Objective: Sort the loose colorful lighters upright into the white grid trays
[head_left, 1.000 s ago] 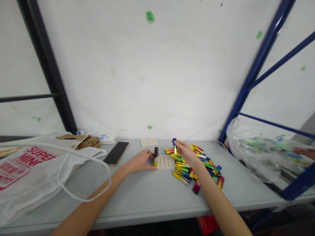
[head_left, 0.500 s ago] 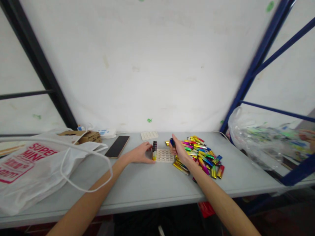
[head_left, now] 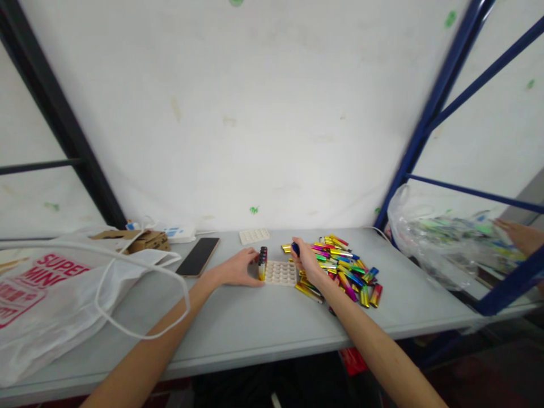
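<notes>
A pale tray with rows of round holes (head_left: 281,273) lies on the table between my hands. Along its left edge a row of lighters (head_left: 262,263) stands upright, dark tops upward. My left hand (head_left: 240,268) curves around this row from the left, thumb low at the front and fingers at the back. Above the tray's right side, my right hand (head_left: 306,260) is closed around a lighter with a dark blue end (head_left: 295,247); most of it is hidden by the fingers. Beside and behind that hand spreads a loose pile of shiny coloured lighters (head_left: 351,275).
A second holed tray (head_left: 254,236) lies near the wall. To the left are a phone (head_left: 198,256), a cardboard box (head_left: 148,241), a white plastic bag (head_left: 76,300) and a looping white cable (head_left: 187,294). Rightward, another person's hand (head_left: 521,235) shows beyond clear plastic bags (head_left: 429,249).
The whole view has shifted slightly. My right hand still holds the lighter near the tray's right side, and my left hand stays around the upright row. Another person's hand shows more at the right.
</notes>
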{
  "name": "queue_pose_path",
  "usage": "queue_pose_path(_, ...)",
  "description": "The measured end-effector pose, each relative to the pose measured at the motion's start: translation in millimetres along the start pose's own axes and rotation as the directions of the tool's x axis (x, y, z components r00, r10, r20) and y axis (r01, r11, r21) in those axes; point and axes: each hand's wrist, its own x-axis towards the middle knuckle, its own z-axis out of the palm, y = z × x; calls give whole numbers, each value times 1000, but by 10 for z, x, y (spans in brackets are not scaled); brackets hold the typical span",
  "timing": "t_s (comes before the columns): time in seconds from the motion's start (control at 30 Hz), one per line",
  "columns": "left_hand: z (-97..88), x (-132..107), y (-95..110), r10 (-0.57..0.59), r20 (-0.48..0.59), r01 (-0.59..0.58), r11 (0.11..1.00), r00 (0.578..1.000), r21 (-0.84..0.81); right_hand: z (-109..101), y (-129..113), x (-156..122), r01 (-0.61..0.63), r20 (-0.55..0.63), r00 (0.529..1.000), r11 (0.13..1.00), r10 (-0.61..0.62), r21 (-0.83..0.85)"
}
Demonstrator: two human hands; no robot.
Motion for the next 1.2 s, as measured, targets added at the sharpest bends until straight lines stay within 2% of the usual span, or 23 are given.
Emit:
queue_pose_path(0.23,12,5,19,-9,-13,9,1000,1000,-10,4,18,-10,-73,-33,997,997,73,9)
queue_pose_path(0.33,25,11,14,-11,-23,10,1000,1000,-13,10,13,-13,-99,24,995,992,97,80)
queue_pose_path(0.4,30,14,8,-5,-20,5,1000,1000,-10,6,3,-20,-51,83,996,989,40,137)
queue_pose_path(0.47,33,16,2,4,-19,-4,1000,1000,-13,-2,-7,-34,47,98,993,988,-62,149)
queue_pose_path(0.53,35,16,-1,13,-23,-14,1000,1000,-17,-10,-17,-53,128,107,985,986,-139,103)
queue_pose_path(0.7,29,12,19,6,-17,-6,1000,1000,-7,-15,-49,-107,233,284,934,972,-219,-18)
queue_pose_path(0.8,26,12,34,1,-10,-1,1000,1000,-9,14,-55,-111,278,233,938,958,-257,-64)
queue_pose_path(0.87,29,15,34,5,-4,-5,1000,1000,-10,52,-32,-89,270,166,953,959,-253,-88)
queue_pose_path(0.97,40,21,26,5,3,-5,1000,1000,-5,111,34,-24,276,130,957,954,-260,-118)
queue_pose_path(1.07,45,21,29,14,-14,-15,1000,1000,-6,126,77,33,367,143,929,895,-341,-252)
queue_pose_path(1.2,35,13,52,16,-13,-17,1000,1000,-18,108,41,36,457,224,889,802,-399,-385)
